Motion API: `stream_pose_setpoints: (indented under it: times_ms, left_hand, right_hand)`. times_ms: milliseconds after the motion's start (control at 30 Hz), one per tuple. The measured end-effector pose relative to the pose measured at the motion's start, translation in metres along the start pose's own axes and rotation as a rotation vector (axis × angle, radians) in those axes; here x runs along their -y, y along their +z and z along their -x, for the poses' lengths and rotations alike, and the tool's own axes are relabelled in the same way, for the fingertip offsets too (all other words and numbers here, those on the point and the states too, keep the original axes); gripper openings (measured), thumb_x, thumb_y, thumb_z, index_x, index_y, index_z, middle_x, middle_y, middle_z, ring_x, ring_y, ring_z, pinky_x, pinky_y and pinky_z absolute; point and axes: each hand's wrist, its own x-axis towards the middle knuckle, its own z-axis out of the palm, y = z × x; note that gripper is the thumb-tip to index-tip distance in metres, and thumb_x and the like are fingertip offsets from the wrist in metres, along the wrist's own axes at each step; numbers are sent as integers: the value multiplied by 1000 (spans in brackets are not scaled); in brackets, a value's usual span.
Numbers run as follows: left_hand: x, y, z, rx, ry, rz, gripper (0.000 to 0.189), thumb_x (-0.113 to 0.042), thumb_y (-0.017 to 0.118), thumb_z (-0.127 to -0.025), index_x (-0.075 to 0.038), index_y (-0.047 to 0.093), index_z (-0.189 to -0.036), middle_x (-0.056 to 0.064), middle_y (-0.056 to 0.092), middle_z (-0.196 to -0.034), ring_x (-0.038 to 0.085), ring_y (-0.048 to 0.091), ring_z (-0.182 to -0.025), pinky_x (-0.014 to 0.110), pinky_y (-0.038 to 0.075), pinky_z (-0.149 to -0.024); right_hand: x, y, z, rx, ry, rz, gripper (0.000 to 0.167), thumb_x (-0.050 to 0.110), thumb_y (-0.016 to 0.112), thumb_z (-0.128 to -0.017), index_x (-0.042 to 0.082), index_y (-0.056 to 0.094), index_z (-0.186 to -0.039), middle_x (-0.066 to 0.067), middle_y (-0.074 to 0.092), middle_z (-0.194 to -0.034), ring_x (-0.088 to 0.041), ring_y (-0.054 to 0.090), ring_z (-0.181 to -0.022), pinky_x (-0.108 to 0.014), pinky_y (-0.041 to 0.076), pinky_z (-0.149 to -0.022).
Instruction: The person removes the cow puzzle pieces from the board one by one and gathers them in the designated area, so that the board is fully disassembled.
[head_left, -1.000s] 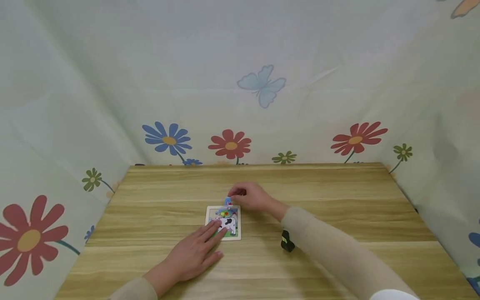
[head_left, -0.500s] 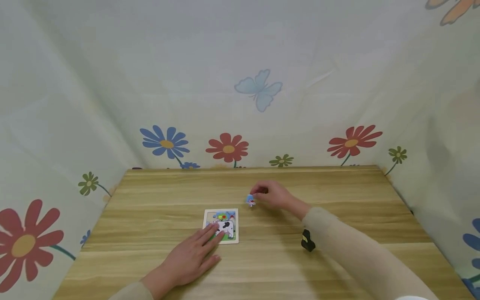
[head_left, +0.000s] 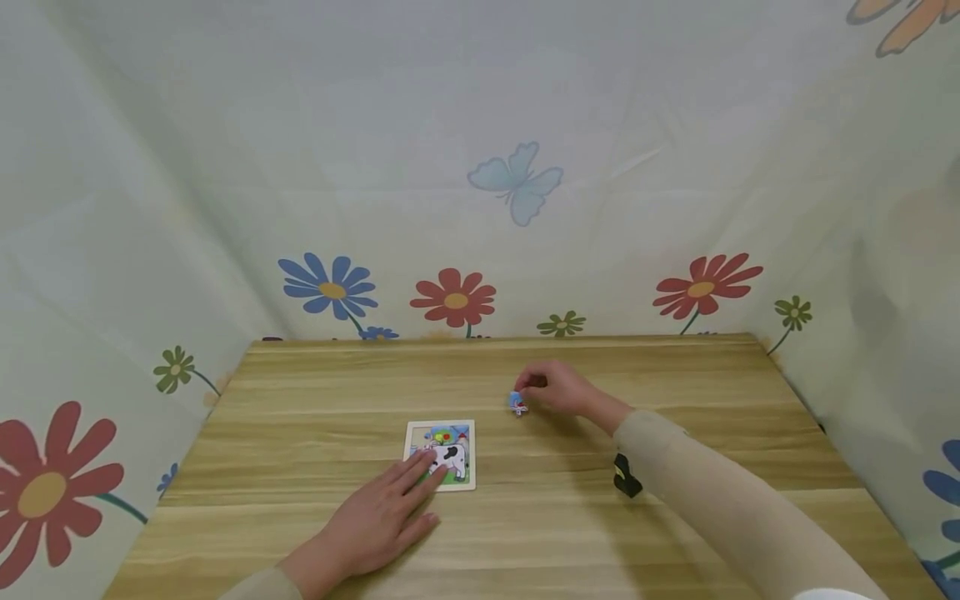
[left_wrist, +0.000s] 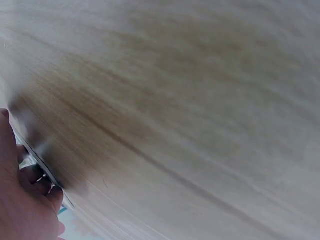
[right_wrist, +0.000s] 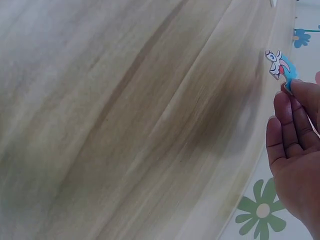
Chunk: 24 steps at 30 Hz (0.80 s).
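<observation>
A small square jigsaw puzzle (head_left: 473,458) with a pale frame and a cow picture lies flat on the table. At its upper left a bare tan patch shows. My left hand (head_left: 378,521) rests on its lower-left part with fingers extended, covering that corner. Up and to the right of the puzzle, my right hand (head_left: 561,390) pinches a small blue and white puzzle piece (head_left: 517,403) between thumb and forefinger. In the right wrist view this piece (right_wrist: 286,66) shows a cartoon face with a red mouth, while the other fingers bend loosely below.
The wooden table (head_left: 525,533) ends at a back edge against a pale cloth backdrop (head_left: 360,167) printed with flowers and a butterfly. A small black object (head_left: 626,479) sits beneath the right sleeve (head_left: 697,483).
My right hand has carried the puzzle piece off the top of the puzzle and away to the right. The left hand stays on the puzzle. The head view has shifted slightly.
</observation>
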Motion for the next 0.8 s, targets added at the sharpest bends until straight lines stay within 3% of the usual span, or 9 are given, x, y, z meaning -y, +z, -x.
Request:
stream_pose_setpoints:
  times_ms: [267,800]
  left_hand:
    - [-1,0,0,-6,3,4,62,-44,54,-111,-7,49,-161,18,45,-166,35,43,-153,48,44,-120]
    - [0,1,1,19,-8,0,63,-45,52,-112,-8,47,-162,18,43,-167,35,40,-155,48,41,-122]
  right_hand:
    - [-8,7,-10,-9,0,75,7,6,71,-102,7,78,-101,0,75,-93,-10,59,-83,-30,52,-78]
    - [-17,21,-19,-45,-68,91,6,6,72,-102,8,78,-100,0,76,-97,-10,64,-90,-33,56,-85]
